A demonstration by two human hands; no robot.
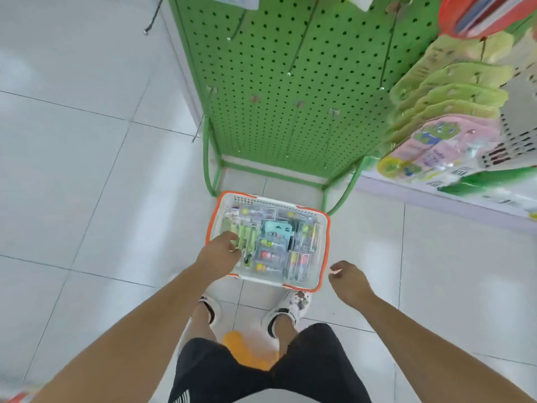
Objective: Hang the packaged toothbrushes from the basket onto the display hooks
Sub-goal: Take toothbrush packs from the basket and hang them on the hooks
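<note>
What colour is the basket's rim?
Orange, on a white basket; the head view shows it clearly.

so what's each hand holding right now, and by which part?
Left hand grips the green toothbrush pack at its near-left edge in the basket. Right hand holds nothing.

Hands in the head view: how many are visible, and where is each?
2. The left hand reaches into the basket at its left side, on the green toothbrush packs. The right hand hangs just outside the basket's right rim, holding nothing.
</note>
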